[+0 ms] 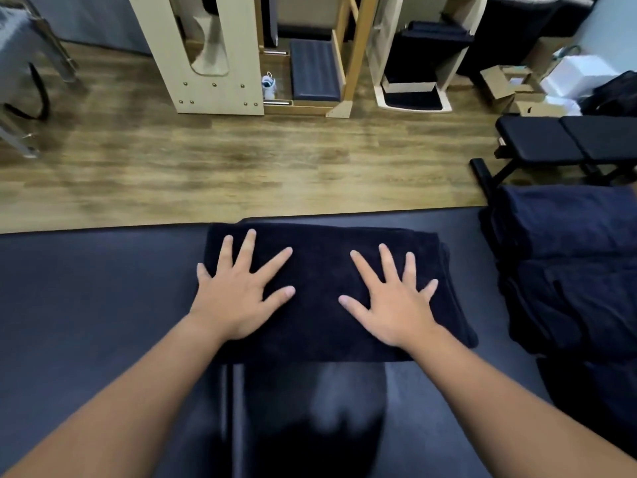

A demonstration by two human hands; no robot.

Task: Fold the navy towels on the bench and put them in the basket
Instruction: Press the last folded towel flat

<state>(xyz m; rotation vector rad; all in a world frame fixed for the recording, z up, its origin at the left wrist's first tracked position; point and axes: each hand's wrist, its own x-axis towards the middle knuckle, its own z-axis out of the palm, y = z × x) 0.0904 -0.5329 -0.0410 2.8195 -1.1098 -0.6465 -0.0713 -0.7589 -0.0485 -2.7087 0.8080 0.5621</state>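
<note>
1. One folded navy towel (331,291) is laid flat on the dark padded counter (86,305), at its far edge.
2. Left hand (238,298) and right hand (396,305) are pressed palm-down on it, each grip spread, nothing pinched.
3. A heap of navy towels (568,270) is piled at the right; its count cannot be told.
4. One black bench (565,139) is seen on the wooden floor (241,160) beyond.

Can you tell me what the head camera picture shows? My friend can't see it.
Two bare hands, the left hand and the right hand, press flat with spread fingers on a folded navy towel on a dark bench. More navy towels are piled to the right, with a wooden floor beyond.
</note>
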